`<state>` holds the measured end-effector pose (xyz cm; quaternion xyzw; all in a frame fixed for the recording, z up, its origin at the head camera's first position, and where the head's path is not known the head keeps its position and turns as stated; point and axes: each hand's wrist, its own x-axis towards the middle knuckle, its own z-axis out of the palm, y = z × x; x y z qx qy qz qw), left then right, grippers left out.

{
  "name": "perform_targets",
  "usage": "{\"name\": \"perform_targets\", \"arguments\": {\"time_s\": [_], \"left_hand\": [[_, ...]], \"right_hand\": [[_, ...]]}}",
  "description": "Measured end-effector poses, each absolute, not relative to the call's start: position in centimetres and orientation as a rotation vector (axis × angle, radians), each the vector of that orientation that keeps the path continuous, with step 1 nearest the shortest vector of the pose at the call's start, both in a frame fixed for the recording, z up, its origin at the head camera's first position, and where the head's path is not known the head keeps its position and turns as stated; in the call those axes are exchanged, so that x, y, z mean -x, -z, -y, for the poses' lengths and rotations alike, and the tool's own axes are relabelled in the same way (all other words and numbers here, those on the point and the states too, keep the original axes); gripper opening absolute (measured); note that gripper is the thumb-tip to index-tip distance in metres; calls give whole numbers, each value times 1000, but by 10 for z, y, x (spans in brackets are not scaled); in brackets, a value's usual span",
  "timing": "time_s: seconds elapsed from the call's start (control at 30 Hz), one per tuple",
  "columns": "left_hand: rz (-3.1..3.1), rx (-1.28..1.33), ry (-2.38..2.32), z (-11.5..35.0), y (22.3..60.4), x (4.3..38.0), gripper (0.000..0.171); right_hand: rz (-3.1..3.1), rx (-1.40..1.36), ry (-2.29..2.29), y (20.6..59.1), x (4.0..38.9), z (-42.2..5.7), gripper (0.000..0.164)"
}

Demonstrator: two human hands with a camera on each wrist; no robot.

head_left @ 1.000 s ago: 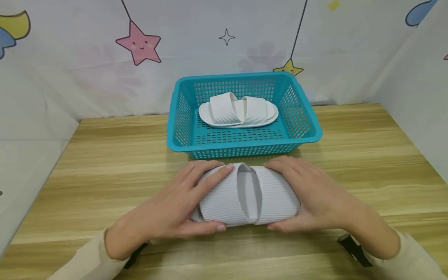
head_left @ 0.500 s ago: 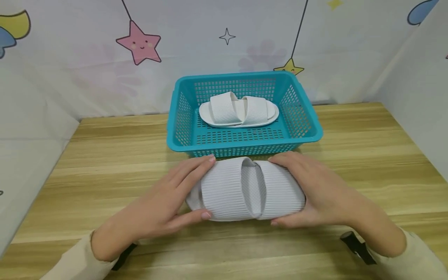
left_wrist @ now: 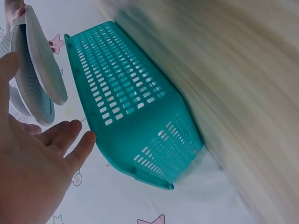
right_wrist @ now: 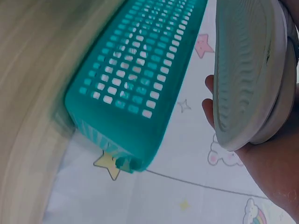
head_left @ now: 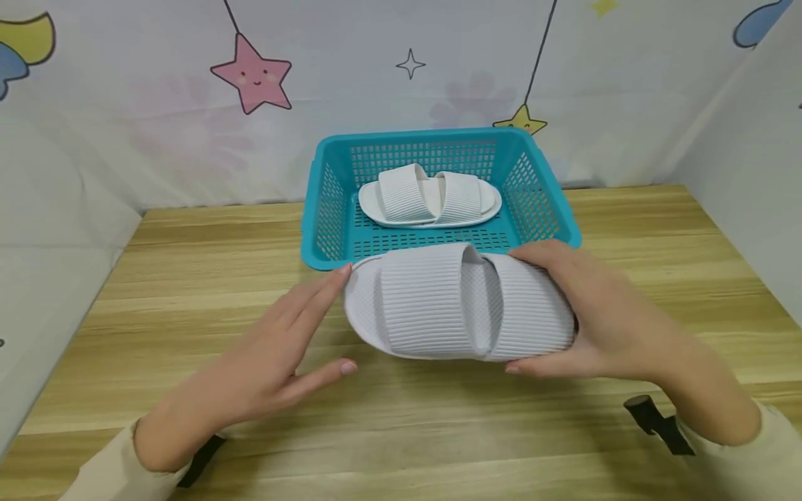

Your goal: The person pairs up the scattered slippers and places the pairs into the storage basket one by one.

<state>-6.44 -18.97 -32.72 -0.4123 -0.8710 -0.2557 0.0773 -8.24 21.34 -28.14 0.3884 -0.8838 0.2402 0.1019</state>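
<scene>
My right hand [head_left: 604,323] grips the right end of a pair of light grey slippers [head_left: 420,306], fingers over the far side and thumb along the near side. The slippers are stacked and held above the table, in front of the basket. Their soles [right_wrist: 245,74] show in the right wrist view. The left hand [head_left: 272,365] is at their left end with fingers extended and thumb apart; the index fingertip is at the edge, and contact is unclear. In the left wrist view, a gap separates most of its fingers from the slippers.
A teal plastic basket [head_left: 322,202] with perforated sides stands at the back of the wooden table [head_left: 200,278]. White stacked slippers [head_left: 404,198] lie inside it, toward the back. Behind is a white cloth backdrop [head_left: 351,97] printed with stars.
The grey slippers have risen from the table and moved toward the basket and slightly right, in the right hand. My left hand has loosened from their left end and drawn back left.
</scene>
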Motion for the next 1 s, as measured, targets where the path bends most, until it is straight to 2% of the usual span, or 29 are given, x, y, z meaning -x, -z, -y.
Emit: {"name": "perform_targets", "arguments": {"time_s": [0.57,1.0], "left_hand": [[2602,1174,648,202,328,68,81],[2658,1077,554,209,334,72,78]], "right_hand": [[2560,-1063,-775,270,112,-227,126],[2576,-1052,-794,265,131,-220,121]]}}
